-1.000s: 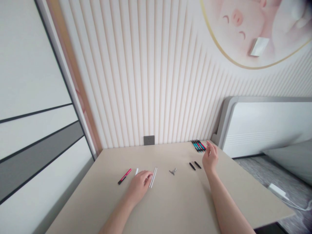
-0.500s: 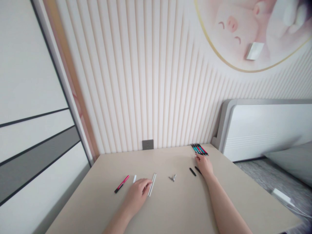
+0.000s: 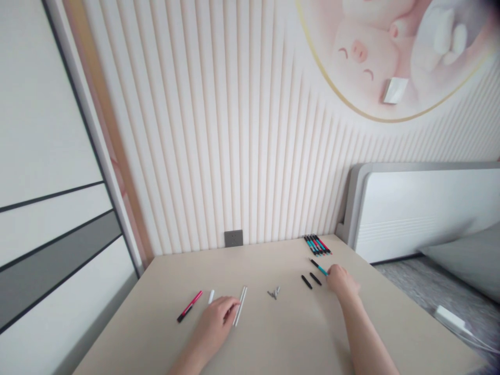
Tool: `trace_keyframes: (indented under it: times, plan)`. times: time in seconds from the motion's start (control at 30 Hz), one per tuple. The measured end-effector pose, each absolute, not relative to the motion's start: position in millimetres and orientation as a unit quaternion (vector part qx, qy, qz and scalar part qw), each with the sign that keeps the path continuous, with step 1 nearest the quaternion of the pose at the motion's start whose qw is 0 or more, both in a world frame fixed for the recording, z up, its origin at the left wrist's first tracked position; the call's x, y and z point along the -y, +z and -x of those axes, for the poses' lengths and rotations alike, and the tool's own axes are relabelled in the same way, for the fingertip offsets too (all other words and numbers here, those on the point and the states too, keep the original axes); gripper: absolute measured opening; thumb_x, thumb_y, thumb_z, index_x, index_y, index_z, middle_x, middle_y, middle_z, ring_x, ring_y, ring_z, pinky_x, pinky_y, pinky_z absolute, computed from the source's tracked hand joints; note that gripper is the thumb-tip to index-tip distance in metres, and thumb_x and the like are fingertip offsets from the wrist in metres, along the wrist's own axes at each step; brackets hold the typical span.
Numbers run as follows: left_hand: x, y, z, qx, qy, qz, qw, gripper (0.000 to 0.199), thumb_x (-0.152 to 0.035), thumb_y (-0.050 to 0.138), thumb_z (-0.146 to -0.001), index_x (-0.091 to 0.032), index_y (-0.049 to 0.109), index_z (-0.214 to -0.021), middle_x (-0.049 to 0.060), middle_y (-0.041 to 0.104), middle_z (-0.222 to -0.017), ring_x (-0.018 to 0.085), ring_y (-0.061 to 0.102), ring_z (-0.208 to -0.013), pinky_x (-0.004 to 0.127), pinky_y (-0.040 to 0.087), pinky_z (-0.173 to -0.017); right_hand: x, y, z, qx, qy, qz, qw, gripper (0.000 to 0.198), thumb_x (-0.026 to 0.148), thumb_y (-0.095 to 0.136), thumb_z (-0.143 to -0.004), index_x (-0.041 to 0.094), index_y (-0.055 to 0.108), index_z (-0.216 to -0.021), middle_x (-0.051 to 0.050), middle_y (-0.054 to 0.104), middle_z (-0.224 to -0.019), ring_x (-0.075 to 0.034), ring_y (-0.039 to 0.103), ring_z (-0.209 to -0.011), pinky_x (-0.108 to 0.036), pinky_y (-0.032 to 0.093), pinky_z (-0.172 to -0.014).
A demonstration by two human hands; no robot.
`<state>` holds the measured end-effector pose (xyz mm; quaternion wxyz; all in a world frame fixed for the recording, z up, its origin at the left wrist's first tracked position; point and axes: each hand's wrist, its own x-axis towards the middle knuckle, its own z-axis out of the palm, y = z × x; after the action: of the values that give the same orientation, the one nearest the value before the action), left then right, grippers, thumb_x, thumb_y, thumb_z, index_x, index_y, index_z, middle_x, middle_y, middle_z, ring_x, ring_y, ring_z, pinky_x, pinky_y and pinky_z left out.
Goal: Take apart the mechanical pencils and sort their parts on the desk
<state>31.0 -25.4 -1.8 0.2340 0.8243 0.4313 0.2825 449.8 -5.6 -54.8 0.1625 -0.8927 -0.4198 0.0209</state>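
Observation:
My right hand (image 3: 342,281) has its fingers closed on the rear end of a teal-and-black pen (image 3: 319,266), whose tip points away to the back left. My left hand (image 3: 221,315) rests on the table with its fingers curled together; what they hold, if anything, is hidden. Its fingertips are against or right beside two thin white rods (image 3: 241,304). Just behind that hand lies a short white piece (image 3: 211,297), partly covered. Two black pen parts (image 3: 307,282) lie left of my right hand. Small silvery cone-like pieces (image 3: 274,293) lie between the hands.
A pink-and-black pen (image 3: 190,306) lies on the table (image 3: 273,344) at the left. Several teal, red and black pens (image 3: 317,244) lie in a row at the back right corner. A ribbed wall with a dark socket (image 3: 233,238) borders the back; a bed (image 3: 414,208) stands at the right.
My right hand has drawn back from the row of pens toward me and right, bringing a teal-and-black pen with it. My left hand stays beside the white rods. The view has shifted slightly.

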Motion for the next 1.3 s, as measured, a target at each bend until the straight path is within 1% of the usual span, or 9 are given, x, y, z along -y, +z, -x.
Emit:
trace_keyframes:
  times: [0.13, 0.3, 0.47, 0.57, 0.67, 0.77, 1.0, 1.13, 1.3]
  plan:
    - [25, -3, -30, -0.431, 0.279, -0.826, 0.231, 0.026, -0.031, 0.043, -0.094, -0.024, 0.068, -0.091, 0.005, 0.069, -0.089, 0.021, 0.062, -0.082, 0.032, 0.047, -0.076, 0, -53, -447, 0.443, 0.039, 0.879, 0.172, 0.025, 0.018, 0.05, -0.08, 0.021, 0.071, -0.095, -0.014, 0.07, -0.103, -0.031, 0.066, -0.095, -0.04, 0.046, -0.074]
    - [25, -2, -31, -0.435, 0.276, -0.826, 0.23, 0.027, -0.032, 0.042, -0.094, -0.024, 0.068, -0.092, 0.005, 0.07, -0.089, 0.021, 0.062, -0.081, 0.03, 0.047, -0.076, -15, -47, -439, 0.482, 0.033, 0.854, 0.194, 0.026, 0.027, 0.048, -0.086, 0.024, 0.069, -0.103, -0.008, 0.068, -0.111, -0.026, 0.062, -0.105, -0.035, 0.045, -0.082]
    - [25, -1, -31, -0.439, 0.266, -0.829, 0.223, 0.026, -0.03, 0.042, -0.094, -0.024, 0.067, -0.092, 0.004, 0.07, -0.09, 0.02, 0.063, -0.082, 0.029, 0.047, -0.075, -18, -46, -437, 0.468, 0.028, 0.859, 0.206, 0.035, 0.034, 0.048, -0.087, 0.019, 0.065, -0.114, -0.013, 0.065, -0.118, -0.029, 0.061, -0.108, -0.036, 0.045, -0.084]
    - [25, 0, -31, -0.44, 0.263, -0.831, 0.216, 0.025, -0.028, 0.043, -0.094, -0.025, 0.067, -0.092, 0.003, 0.07, -0.09, 0.02, 0.063, -0.083, 0.029, 0.047, -0.076, -10, -48, -441, 0.451, 0.044, 0.869, 0.2, 0.034, 0.028, 0.051, -0.082, 0.016, 0.068, -0.109, -0.017, 0.068, -0.109, -0.03, 0.063, -0.103, -0.036, 0.047, -0.079]
    - [25, -1, -31, -0.435, 0.262, -0.835, 0.212, 0.024, -0.027, 0.043, -0.094, -0.025, 0.067, -0.092, 0.003, 0.071, -0.092, 0.02, 0.064, -0.086, 0.029, 0.046, -0.078, -4, -50, -443, 0.448, 0.065, 0.87, 0.196, 0.03, 0.02, 0.05, -0.078, 0.018, 0.072, -0.098, -0.016, 0.071, -0.096, -0.028, 0.067, -0.095, -0.033, 0.048, -0.074]
    - [26, -2, -32, -0.434, 0.26, -0.836, 0.213, 0.025, -0.027, 0.043, -0.094, -0.025, 0.067, -0.093, 0.003, 0.071, -0.092, 0.02, 0.064, -0.086, 0.028, 0.046, -0.079, -7, -50, -440, 0.449, 0.075, 0.868, 0.198, 0.028, 0.021, 0.048, -0.081, 0.019, 0.074, -0.093, -0.015, 0.073, -0.09, -0.027, 0.068, -0.092, -0.032, 0.048, -0.072]
    - [26, -1, -31, -0.439, 0.258, -0.833, 0.216, 0.026, -0.025, 0.042, -0.095, -0.024, 0.067, -0.095, 0.003, 0.07, -0.094, 0.019, 0.064, -0.087, 0.027, 0.045, -0.079, -20, -48, -434, 0.429, 0.06, 0.878, 0.205, 0.03, 0.032, 0.044, -0.088, 0.022, 0.072, -0.094, -0.013, 0.073, -0.093, -0.028, 0.068, -0.093, -0.034, 0.048, -0.072]
    - [25, -2, -31, -0.44, 0.253, -0.834, 0.217, 0.025, -0.024, 0.041, -0.095, -0.024, 0.066, -0.091, 0.002, 0.069, -0.089, 0.018, 0.063, -0.083, 0.026, 0.044, -0.076, -25, -49, -431, 0.418, 0.045, 0.885, 0.203, 0.031, 0.031, 0.041, -0.089, 0.021, 0.07, -0.088, -0.012, 0.072, -0.092, -0.029, 0.067, -0.091, -0.037, 0.048, -0.074]
    - [25, -1, -33, -0.441, 0.249, -0.834, 0.217, 0.025, -0.024, 0.041, -0.095, -0.023, 0.066, -0.09, 0.002, 0.069, -0.088, 0.018, 0.063, -0.083, 0.026, 0.044, -0.075, -33, -49, -429, 0.413, 0.033, 0.888, 0.199, 0.031, 0.033, 0.04, -0.091, 0.021, 0.069, -0.09, -0.012, 0.072, -0.093, -0.029, 0.067, -0.092, -0.039, 0.047, -0.078]
